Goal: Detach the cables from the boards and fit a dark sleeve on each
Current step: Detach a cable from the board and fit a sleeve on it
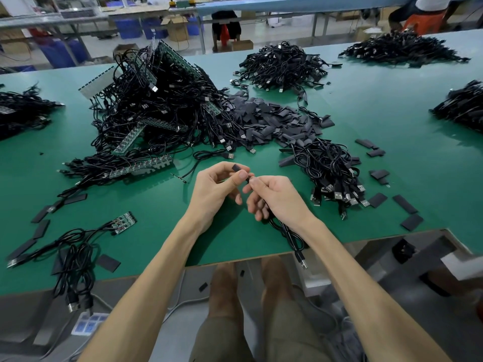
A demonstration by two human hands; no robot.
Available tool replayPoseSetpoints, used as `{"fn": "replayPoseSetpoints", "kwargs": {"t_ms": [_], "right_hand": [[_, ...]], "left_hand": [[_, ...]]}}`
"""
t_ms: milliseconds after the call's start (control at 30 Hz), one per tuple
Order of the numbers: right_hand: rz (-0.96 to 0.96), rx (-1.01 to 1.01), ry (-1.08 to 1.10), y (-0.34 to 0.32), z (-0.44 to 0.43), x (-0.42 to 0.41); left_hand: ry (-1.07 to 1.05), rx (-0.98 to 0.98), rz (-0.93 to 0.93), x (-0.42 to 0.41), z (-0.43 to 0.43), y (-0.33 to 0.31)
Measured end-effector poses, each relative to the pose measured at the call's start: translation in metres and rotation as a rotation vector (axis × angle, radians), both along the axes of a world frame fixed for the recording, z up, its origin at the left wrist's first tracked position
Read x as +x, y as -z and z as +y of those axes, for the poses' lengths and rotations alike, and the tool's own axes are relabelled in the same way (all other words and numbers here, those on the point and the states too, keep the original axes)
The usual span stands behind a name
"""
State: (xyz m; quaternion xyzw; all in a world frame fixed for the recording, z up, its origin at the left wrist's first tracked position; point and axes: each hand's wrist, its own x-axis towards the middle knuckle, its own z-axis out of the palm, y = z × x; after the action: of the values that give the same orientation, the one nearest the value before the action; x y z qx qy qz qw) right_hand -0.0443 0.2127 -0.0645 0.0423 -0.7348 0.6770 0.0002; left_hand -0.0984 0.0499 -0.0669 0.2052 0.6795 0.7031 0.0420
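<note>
My left hand pinches a small dark sleeve between thumb and fingers, just above the green table. My right hand touches it from the right and grips a black cable, which runs under my wrist to a USB plug hanging off the table's front edge. A big tangle of cables on green boards lies behind to the left. A heap of loose dark sleeves sits behind my hands. One board strip with cables lies left of my left hand.
A bundle of detached cables lies to the right, with stray sleeves around it. A small board with cables sits near the front left. More cable piles lie farther back and at both sides. People sit beyond the table.
</note>
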Motion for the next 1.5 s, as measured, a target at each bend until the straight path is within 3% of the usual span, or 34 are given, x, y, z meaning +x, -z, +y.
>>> {"fn": "replayPoseSetpoints", "kwargs": {"t_ms": [533, 1500], "right_hand": [[0.007, -0.015, -0.024, 0.0005, -0.0003, 0.0012], [0.009, -0.007, 0.009, 0.0011, 0.0026, 0.0017]], "left_hand": [[-0.097, 0.090, 0.029, 0.0046, -0.0012, -0.0056], [-0.091, 0.044, -0.074, -0.0018, -0.0057, 0.0005]]}}
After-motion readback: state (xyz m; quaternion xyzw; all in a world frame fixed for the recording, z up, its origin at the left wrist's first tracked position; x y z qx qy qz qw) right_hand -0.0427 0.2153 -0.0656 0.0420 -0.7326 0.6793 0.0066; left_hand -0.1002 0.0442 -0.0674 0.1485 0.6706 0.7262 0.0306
